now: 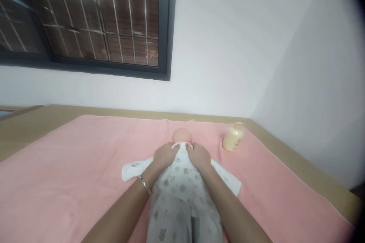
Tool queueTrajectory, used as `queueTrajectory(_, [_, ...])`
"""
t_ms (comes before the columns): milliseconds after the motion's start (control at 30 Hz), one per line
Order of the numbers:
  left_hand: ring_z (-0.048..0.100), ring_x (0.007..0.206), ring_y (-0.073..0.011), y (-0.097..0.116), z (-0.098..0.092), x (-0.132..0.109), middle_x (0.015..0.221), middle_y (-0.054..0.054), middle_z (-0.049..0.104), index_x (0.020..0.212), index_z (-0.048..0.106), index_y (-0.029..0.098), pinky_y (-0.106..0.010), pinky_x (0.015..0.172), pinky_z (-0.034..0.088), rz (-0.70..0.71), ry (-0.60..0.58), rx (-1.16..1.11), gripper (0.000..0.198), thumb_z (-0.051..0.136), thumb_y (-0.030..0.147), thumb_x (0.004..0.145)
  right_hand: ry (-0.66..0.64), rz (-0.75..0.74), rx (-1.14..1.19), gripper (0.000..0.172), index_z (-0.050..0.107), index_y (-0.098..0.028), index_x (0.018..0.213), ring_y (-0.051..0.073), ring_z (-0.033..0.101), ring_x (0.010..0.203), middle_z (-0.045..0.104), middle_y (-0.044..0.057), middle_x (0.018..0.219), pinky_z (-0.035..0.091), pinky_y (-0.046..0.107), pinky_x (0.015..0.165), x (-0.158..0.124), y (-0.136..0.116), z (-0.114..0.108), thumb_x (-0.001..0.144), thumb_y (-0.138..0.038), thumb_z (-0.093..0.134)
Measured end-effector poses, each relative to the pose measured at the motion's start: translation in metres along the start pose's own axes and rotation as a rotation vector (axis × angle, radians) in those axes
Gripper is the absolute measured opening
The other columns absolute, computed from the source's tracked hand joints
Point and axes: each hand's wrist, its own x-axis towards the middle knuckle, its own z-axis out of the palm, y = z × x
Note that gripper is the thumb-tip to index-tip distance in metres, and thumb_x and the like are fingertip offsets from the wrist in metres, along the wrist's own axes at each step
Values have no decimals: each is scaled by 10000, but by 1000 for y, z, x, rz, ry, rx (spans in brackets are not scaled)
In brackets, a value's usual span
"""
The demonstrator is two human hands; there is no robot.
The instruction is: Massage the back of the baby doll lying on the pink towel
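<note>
A baby doll lies on the pink cloth, its bald head [182, 135] pointing away from me. White baby clothes [182, 188] with a small green print cover its body, and both sleeves spread out to the sides. At the left of the collar, my left hand [166, 155] pinches the fabric between thumb and fingers. My right hand [200, 155] grips the collar on the other side in the same way. A silvery bracelet [144, 184] circles my left wrist. The doll's face and arms are not visible.
The pink cloth [94, 152] covers most of a wooden surface [25, 136]. A cream pump bottle [233, 137] stands tilted in view at the back right. Behind are a white wall [222, 45] and a dark-framed window [168, 26] with bars.
</note>
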Motion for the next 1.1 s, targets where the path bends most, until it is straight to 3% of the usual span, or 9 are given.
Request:
queueTrajectory(800, [613,966,-267,-3,1,7,1058,-107,670,977,615,204,-363,799,442,-9,7,-35,575,239,630,884,-9,-20,-42,568,631,-155,1097,263,614,948,671,144,1034,414,327,750,5,-4,-3,960,-523,221])
queueTrajectory(967, [618,923,-256,-3,-1,4,1012,-88,676,946,612,213,-353,758,445,-7,16,-48,566,237,632,886,-22,-83,-129,534,647,-109,1020,291,612,926,665,182,997,404,364,773,-11,-17,-15,981,-443,232])
queueTrajectory(1100, [617,915,-269,-4,-1,6,999,-94,677,921,612,206,-375,762,443,-16,25,-50,533,272,614,879,-13,-246,-250,435,645,-107,1018,292,607,916,662,186,973,392,371,790,-28,-26,-21,975,-350,286])
